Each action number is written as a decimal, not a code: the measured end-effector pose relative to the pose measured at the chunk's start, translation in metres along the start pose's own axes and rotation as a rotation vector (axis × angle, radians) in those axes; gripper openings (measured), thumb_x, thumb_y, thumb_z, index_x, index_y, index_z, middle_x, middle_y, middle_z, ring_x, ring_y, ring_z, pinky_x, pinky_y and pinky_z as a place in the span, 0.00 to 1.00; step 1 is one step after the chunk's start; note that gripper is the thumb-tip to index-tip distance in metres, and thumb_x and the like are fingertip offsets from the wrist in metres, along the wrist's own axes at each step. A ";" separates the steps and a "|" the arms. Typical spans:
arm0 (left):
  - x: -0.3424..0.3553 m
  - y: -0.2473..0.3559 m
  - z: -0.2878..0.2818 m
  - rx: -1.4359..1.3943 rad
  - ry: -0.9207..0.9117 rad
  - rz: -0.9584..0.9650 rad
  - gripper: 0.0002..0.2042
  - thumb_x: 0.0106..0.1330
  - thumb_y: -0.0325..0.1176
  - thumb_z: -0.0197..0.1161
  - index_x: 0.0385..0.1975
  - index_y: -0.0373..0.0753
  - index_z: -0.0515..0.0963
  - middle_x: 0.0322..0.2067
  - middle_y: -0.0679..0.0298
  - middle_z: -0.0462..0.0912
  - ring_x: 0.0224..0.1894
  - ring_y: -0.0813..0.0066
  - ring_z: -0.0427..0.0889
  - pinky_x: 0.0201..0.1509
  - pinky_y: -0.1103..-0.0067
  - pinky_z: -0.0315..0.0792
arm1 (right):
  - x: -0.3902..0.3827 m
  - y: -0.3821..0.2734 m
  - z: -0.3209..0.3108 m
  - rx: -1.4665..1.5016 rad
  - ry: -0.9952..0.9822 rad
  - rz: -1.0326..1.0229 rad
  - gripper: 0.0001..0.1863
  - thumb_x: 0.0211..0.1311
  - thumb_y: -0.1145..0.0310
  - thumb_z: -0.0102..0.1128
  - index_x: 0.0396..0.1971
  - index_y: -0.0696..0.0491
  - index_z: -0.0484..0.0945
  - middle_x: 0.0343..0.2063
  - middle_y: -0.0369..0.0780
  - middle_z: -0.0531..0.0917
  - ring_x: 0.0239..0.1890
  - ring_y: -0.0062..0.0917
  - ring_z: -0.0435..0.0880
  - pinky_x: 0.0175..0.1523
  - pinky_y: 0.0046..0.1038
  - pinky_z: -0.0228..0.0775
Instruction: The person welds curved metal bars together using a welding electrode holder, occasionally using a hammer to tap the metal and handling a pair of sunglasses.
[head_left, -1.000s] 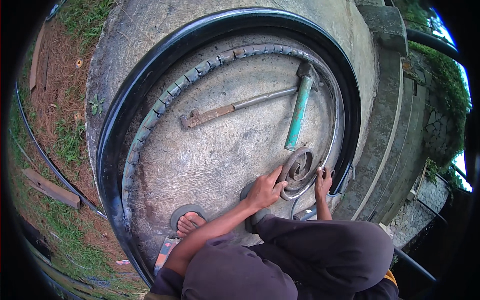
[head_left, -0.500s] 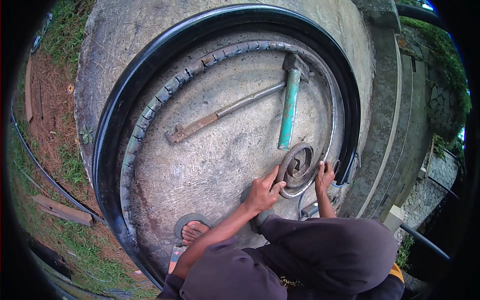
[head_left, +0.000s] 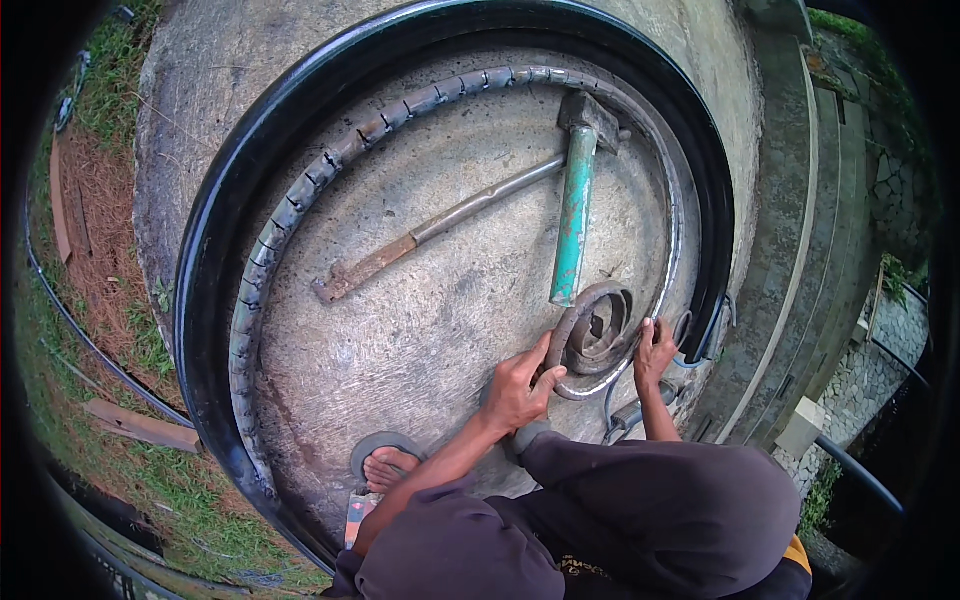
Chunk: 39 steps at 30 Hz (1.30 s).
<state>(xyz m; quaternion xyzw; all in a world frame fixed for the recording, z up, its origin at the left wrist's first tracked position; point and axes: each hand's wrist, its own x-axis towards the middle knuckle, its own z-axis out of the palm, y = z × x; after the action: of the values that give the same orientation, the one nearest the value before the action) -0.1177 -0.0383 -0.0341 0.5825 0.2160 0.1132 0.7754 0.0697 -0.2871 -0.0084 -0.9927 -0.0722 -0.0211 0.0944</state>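
My left hand (head_left: 522,390) grips the near side of a coiled metal spiral (head_left: 598,295) lying on concrete. My right hand (head_left: 654,352) holds the curved steel piece where it sweeps out from the spiral. That piece continues as a large curve with many cuts along its notched length (head_left: 440,95). Inside this curve lies a heavy hammer (head_left: 575,220) with a chipped green handle, its end just beyond the spiral. A long steel bar (head_left: 465,208) with a rusty end lies crosswise under or beside the hammer head. A thick, glossy black curved tube (head_left: 205,260) encircles everything.
Grass with boards (head_left: 140,425) and a thin pipe borders the concrete slab (head_left: 175,120) at left. At right are concrete steps (head_left: 775,240), a stone wall, dark pipes and cables. My knees and sandaled foot (head_left: 385,465) occupy the near side.
The view has shifted and turned slightly, so the tube and tools sit differently in frame. Both hands stay on the metal, with no clear movement against it.
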 end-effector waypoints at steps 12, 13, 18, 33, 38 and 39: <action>0.004 -0.002 -0.008 0.059 -0.077 -0.046 0.28 0.60 0.33 0.69 0.57 0.22 0.72 0.37 0.40 0.83 0.36 0.50 0.86 0.41 0.68 0.78 | -0.002 0.004 0.001 -0.011 -0.021 -0.007 0.16 0.70 0.61 0.59 0.38 0.62 0.80 0.20 0.39 0.81 0.24 0.19 0.78 0.31 0.26 0.69; 0.004 -0.002 -0.007 0.062 -0.083 -0.052 0.28 0.61 0.33 0.68 0.57 0.22 0.72 0.37 0.40 0.83 0.36 0.50 0.86 0.40 0.68 0.78 | -0.002 0.004 0.001 -0.005 -0.024 0.001 0.16 0.70 0.61 0.59 0.38 0.62 0.81 0.20 0.39 0.81 0.24 0.19 0.79 0.31 0.26 0.69; 0.005 0.002 -0.010 0.029 -0.077 -0.073 0.28 0.61 0.33 0.68 0.58 0.22 0.71 0.37 0.41 0.83 0.37 0.52 0.87 0.42 0.69 0.78 | 0.002 0.001 0.001 -0.001 -0.031 0.003 0.17 0.69 0.59 0.59 0.37 0.61 0.80 0.20 0.40 0.82 0.24 0.24 0.81 0.33 0.29 0.70; 0.004 -0.002 -0.014 -0.025 -0.080 -0.063 0.27 0.60 0.30 0.66 0.59 0.23 0.71 0.47 0.40 0.82 0.49 0.54 0.85 0.54 0.71 0.76 | 0.012 -0.015 -0.020 0.029 -0.299 -0.109 0.19 0.67 0.57 0.58 0.34 0.62 0.80 0.26 0.46 0.87 0.32 0.28 0.87 0.38 0.31 0.75; 0.008 0.005 -0.008 -0.040 -0.051 0.011 0.23 0.60 0.28 0.64 0.57 0.31 0.73 0.39 0.43 0.85 0.45 0.52 0.86 0.50 0.70 0.77 | 0.020 -0.001 -0.019 0.075 -0.283 -0.111 0.18 0.67 0.59 0.59 0.34 0.62 0.81 0.25 0.45 0.86 0.29 0.28 0.86 0.36 0.31 0.73; 0.008 0.008 -0.008 -0.084 -0.065 0.012 0.21 0.60 0.27 0.63 0.56 0.35 0.75 0.38 0.46 0.85 0.44 0.55 0.87 0.49 0.70 0.77 | 0.021 0.000 -0.019 0.077 -0.283 -0.107 0.17 0.66 0.59 0.59 0.34 0.62 0.81 0.24 0.45 0.86 0.28 0.28 0.85 0.35 0.31 0.72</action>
<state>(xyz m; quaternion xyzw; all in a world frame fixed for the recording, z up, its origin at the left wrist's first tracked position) -0.1137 -0.0257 -0.0300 0.5541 0.1823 0.1078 0.8050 0.0899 -0.2874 0.0116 -0.9762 -0.1384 0.1167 0.1198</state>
